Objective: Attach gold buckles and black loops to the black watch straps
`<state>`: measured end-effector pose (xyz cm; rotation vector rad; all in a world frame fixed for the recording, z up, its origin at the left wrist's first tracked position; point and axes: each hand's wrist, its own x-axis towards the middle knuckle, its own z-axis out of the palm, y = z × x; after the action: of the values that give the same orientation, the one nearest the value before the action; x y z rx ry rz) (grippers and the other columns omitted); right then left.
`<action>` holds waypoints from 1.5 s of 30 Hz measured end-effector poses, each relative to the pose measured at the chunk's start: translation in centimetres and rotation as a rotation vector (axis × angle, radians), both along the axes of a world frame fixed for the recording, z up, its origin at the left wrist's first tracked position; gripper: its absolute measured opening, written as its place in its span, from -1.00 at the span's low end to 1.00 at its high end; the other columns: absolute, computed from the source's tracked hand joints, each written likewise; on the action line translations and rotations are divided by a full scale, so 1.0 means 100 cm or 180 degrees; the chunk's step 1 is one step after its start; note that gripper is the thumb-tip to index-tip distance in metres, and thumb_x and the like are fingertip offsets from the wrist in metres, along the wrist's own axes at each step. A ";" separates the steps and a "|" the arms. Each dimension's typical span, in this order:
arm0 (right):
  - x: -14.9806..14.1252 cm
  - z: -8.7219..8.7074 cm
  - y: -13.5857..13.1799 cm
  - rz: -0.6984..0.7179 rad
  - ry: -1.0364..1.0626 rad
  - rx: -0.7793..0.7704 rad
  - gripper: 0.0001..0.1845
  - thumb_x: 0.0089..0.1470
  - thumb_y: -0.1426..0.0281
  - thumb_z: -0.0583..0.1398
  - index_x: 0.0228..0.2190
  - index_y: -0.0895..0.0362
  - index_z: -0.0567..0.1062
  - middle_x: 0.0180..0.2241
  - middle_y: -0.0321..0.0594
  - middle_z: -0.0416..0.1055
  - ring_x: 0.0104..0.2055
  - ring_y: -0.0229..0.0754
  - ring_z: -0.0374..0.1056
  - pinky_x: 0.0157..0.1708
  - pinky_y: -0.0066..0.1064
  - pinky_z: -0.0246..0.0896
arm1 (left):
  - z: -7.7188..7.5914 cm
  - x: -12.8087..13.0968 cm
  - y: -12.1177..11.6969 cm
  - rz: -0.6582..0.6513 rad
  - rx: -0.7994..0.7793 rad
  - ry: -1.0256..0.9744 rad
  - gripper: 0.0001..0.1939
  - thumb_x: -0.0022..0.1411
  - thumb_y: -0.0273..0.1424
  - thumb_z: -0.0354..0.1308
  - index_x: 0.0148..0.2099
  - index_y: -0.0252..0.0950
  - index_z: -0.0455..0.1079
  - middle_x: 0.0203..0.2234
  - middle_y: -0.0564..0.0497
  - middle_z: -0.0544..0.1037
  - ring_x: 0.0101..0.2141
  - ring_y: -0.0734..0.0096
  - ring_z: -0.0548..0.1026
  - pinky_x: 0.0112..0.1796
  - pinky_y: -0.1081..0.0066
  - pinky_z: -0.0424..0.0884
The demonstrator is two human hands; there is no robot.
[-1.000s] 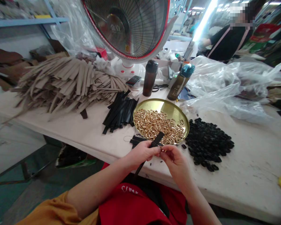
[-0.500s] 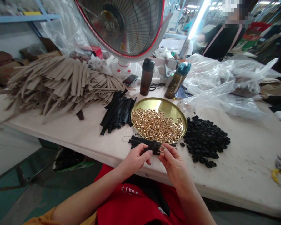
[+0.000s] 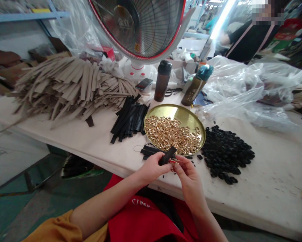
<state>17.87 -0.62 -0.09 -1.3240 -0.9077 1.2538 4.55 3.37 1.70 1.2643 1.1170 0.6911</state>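
Observation:
A short black strap (image 3: 169, 155) is held between the thumb and fingers of my left hand (image 3: 153, 169), its flat end pointing up toward the tray. Close against it, my right hand (image 3: 189, 176) pinches a small gold buckle (image 3: 173, 165), mostly covered by the fingertips. Both hands meet just in front of a round gold tray (image 3: 191, 117) that bears a heap of gold buckles (image 3: 169, 132). More black straps (image 3: 148, 150) lie at the tray's near left edge, partly behind my left hand.
Left of the tray lies a bundle of black straps (image 3: 130, 117), with a big pile of grey-brown strips (image 3: 70, 87) beyond. A heap of small black loops (image 3: 226, 151) sits right. Two bottles (image 3: 163, 80), a fan (image 3: 140, 30) and plastic bags (image 3: 251, 87) stand behind. A person (image 3: 251, 40) is at back right.
The strap has turned in my left hand, so its end now points up and right over the tray edge. My right fingers stay at the buckle. The whole view has shifted slightly.

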 end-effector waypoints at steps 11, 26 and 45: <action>-0.010 -0.011 -0.003 0.0538 0.0783 -0.0521 -0.70 -0.11 0.35 0.24 -0.24 0.10 0.45 -0.22 -0.23 0.45 -0.12 -0.12 0.29 -0.09 -0.28 0.16 | 0.008 0.006 0.000 -0.0893 0.1392 0.1510 -0.84 0.07 -0.45 0.03 -0.25 -0.28 0.35 -0.35 0.01 0.47 -0.30 0.35 0.41 -0.27 0.42 0.28; -0.003 -0.020 -0.002 0.0008 0.0318 -0.0383 -0.58 -0.05 0.27 0.18 -0.10 0.07 0.36 -0.15 -0.18 0.39 -0.18 -0.14 0.35 -0.16 -0.23 0.28 | -0.006 0.004 -0.006 -0.0932 0.1657 0.2283 -0.79 0.21 -0.34 -0.05 -0.14 -0.25 0.30 -0.29 -0.01 0.43 -0.28 0.32 0.41 -0.29 0.39 0.30; 0.004 -0.017 -0.009 0.0486 -0.1174 0.0076 -0.64 0.02 0.35 0.09 -0.10 0.06 0.38 -0.14 -0.16 0.40 0.00 -0.07 0.24 0.05 -0.10 0.01 | -0.008 0.007 -0.006 -0.1226 0.2101 0.2639 -0.78 0.13 -0.34 0.03 -0.19 -0.33 0.32 -0.32 -0.08 0.43 -0.31 0.24 0.42 -0.32 0.32 0.32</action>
<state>18.25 -1.49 -1.79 -1.5179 -1.2988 1.1261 5.21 2.79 0.90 2.3932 1.2680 0.2156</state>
